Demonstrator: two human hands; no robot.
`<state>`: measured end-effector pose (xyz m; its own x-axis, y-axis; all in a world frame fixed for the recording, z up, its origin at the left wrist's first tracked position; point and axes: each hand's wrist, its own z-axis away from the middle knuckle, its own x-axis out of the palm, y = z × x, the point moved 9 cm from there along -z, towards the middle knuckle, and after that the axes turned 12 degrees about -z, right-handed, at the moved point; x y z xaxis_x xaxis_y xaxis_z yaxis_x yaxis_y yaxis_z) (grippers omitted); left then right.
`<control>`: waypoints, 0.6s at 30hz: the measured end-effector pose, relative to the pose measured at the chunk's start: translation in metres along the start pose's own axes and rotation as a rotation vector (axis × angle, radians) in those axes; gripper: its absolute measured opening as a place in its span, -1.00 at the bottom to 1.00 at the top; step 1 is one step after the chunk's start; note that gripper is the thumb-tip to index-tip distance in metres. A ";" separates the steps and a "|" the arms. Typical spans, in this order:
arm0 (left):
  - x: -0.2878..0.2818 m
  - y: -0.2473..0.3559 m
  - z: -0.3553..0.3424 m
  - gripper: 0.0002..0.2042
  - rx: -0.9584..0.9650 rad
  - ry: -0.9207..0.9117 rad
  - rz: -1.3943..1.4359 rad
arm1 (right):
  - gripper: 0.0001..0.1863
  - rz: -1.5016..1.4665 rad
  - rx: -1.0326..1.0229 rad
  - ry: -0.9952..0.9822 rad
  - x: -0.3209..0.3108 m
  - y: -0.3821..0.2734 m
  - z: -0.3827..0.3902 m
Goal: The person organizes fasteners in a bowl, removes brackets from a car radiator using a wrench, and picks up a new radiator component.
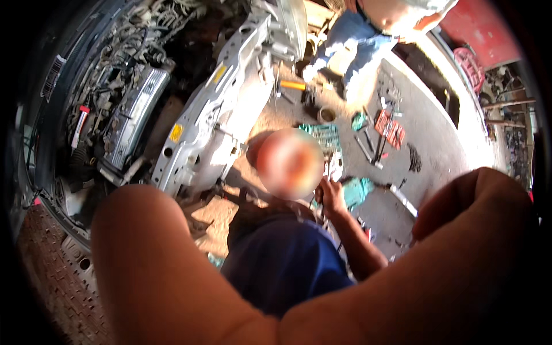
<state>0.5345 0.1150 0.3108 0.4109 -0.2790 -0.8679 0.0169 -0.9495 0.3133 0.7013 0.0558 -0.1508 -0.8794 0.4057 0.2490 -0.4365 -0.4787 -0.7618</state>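
My bare left arm [155, 259] and my bare right arm [397, 276] fill the lower part of the view, bent, spreading outward from where they meet at the bottom edge. Neither of my hands shows, so what they hold or touch is hidden. Just beyond my arms, a co-worker in a dark blue top [287, 247] is low to the ground beside the front of a car [218, 103]. The co-worker's hand [332, 198] is closed round a slim tool I cannot make out. A blurred patch covers the co-worker's head.
The exposed engine [141, 109] lies at left. Hand tools, a green tool case [325, 138], a red tool holder [391, 127] and a green cloth [357, 191] are scattered on the grey floor. An orange-handled hammer [293, 85] lies near another person in jeans [356, 43].
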 end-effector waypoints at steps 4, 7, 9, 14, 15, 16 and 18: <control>0.007 0.002 -0.009 -0.74 0.074 -0.026 0.033 | -0.73 -0.183 0.067 0.105 -0.021 0.002 0.013; 0.010 0.006 -0.008 -0.73 0.101 -0.056 0.037 | -0.75 -0.093 0.014 0.062 -0.039 0.013 0.006; 0.011 0.010 -0.005 -0.73 0.117 -0.063 0.037 | -0.69 -0.273 0.165 0.161 -0.025 0.018 0.009; 0.012 0.015 0.005 -0.73 0.105 -0.047 0.092 | -0.69 0.429 -0.291 -0.102 0.017 -0.041 0.030; 0.011 0.021 -0.004 -0.73 0.142 -0.042 0.092 | -0.69 0.563 -0.449 -0.153 0.036 -0.057 0.037; 0.013 0.028 -0.011 -0.72 0.172 -0.029 0.111 | -0.69 0.699 -0.600 -0.170 0.046 -0.069 0.055; 0.011 0.028 -0.014 -0.72 0.196 -0.032 0.114 | -0.70 0.391 -0.305 -0.142 0.043 -0.032 0.048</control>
<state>0.5519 0.0871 0.3156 0.3710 -0.3877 -0.8438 -0.2063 -0.9204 0.3321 0.6679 0.0510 -0.0871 -0.9922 0.1221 -0.0266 -0.0135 -0.3165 -0.9485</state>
